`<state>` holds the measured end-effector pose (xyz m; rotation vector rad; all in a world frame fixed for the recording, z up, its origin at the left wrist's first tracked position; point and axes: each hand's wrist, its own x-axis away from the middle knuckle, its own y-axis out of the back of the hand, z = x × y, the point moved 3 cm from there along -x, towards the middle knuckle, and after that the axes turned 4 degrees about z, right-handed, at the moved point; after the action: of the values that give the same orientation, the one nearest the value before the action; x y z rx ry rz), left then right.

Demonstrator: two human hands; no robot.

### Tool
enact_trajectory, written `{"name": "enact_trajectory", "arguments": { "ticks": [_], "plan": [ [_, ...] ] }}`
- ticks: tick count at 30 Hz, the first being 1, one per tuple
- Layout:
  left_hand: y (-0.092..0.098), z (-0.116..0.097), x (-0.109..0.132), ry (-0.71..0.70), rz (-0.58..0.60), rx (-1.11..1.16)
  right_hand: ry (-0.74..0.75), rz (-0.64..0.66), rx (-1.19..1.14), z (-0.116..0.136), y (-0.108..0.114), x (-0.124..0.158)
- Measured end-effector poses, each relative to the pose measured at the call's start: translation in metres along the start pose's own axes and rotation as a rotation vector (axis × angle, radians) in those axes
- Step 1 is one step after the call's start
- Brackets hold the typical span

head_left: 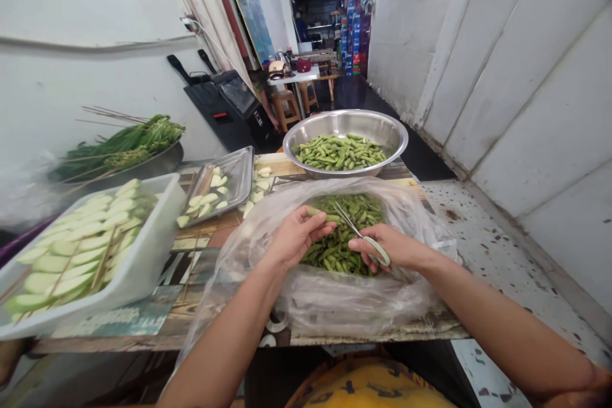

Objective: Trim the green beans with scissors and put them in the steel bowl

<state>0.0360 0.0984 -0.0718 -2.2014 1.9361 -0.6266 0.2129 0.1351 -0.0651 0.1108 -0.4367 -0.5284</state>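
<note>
My left hand point(297, 234) pinches a green bean pod point(313, 211) over an open clear plastic bag point(335, 296) full of pods point(340, 248). My right hand point(389, 247) grips small scissors point(359, 234) with pale green handles. Their metal blades point up and left toward the pod in my left hand. Both hands hover just above the pile inside the bag. Behind the bag stands a large steel bowl point(306, 132) holding more green pods point(340, 152).
A white tub point(143, 268) of skewered pale green slices sits at left. A steel tray point(239, 172) with a few slices lies behind it, and a pan of leafy greens point(124, 143) at far left. A white wall runs along the right; stools and a table stand down the aisle.
</note>
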Motion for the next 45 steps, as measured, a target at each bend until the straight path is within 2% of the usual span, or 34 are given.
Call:
{"name": "enact_trajectory", "arguments": {
  "ticks": [7,13,17,19,22,23,25,28,31,35,40,43,45],
  "plan": [
    [-0.008,0.005,0.0,-0.012,-0.021,0.06,0.025,0.006,0.008,0.003,-0.005,0.002],
    [-0.007,0.006,0.001,0.022,-0.029,0.027,0.045,-0.063,0.054,0.004,-0.007,0.002],
    [-0.004,0.0,0.002,0.033,-0.001,-0.031,-0.007,-0.107,0.036,-0.002,-0.006,-0.002],
    [0.0,-0.009,0.003,-0.032,-0.034,-0.026,-0.008,-0.117,0.017,-0.005,-0.003,-0.004],
    [0.014,-0.026,0.005,-0.186,-0.151,-0.027,0.04,-0.08,-0.024,-0.007,0.001,-0.007],
    [0.02,-0.03,0.006,-0.218,-0.186,-0.095,0.053,-0.062,-0.03,-0.008,0.002,-0.007],
    [0.028,-0.034,0.007,-0.223,-0.203,-0.401,0.06,-0.03,-0.032,-0.009,0.002,-0.007],
    [0.03,-0.029,0.008,-0.176,-0.093,-0.992,0.055,-0.021,-0.024,-0.008,0.003,-0.006],
    [0.025,-0.022,0.008,-0.2,0.02,-1.328,0.056,-0.015,-0.008,-0.004,0.003,-0.004],
    [0.019,-0.018,0.008,-0.254,0.09,-1.513,0.059,-0.005,-0.013,-0.002,0.003,-0.002],
    [0.017,-0.014,0.01,-0.285,0.137,-1.609,0.052,0.009,0.003,-0.004,0.001,-0.002],
    [0.017,-0.013,0.01,-0.261,0.088,-1.615,0.042,0.013,0.014,-0.005,0.0,-0.002],
    [0.015,-0.014,0.01,-0.269,0.037,-1.531,0.028,0.017,0.015,-0.006,-0.001,-0.002]
  ]
}}
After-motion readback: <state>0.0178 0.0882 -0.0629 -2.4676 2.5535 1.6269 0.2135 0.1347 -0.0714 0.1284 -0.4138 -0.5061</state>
